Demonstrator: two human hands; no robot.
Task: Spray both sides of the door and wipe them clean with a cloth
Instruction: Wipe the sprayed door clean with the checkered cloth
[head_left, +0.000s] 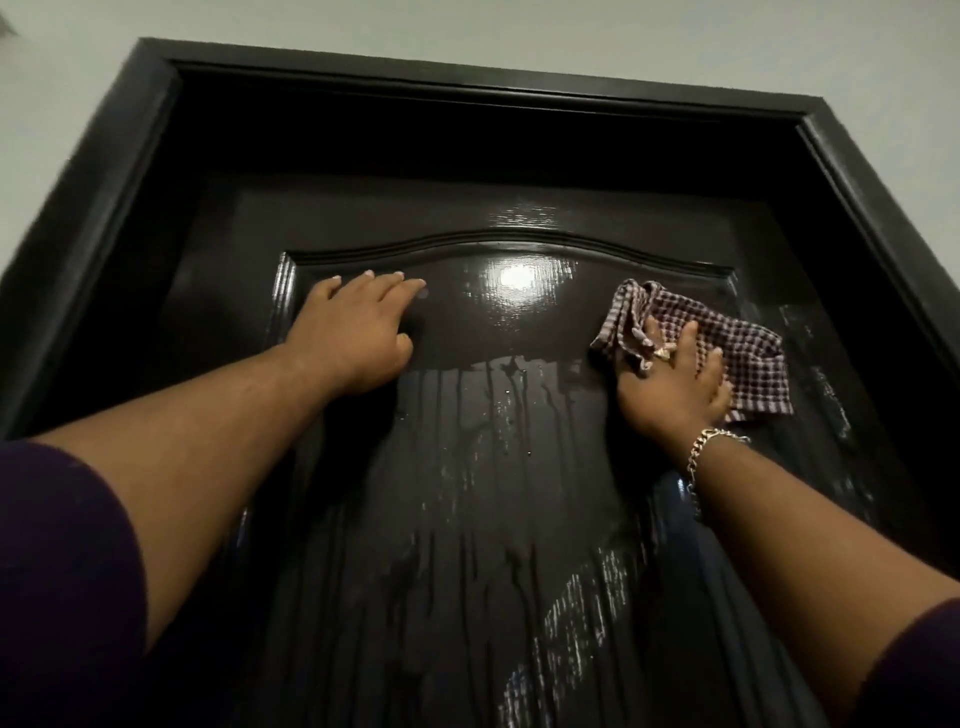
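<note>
We press our left hand flat on the glossy dark brown panelled wooden door, fingers straight and slightly spread, near the arched panel top. Our right hand, wearing a gold chain bracelet, presses the crumpled brown-and-white checked cloth against the door's upper right. Wet streaks run down between them.

The single head view looks steeply upward, close against the dark door, toward its top frame.
</note>
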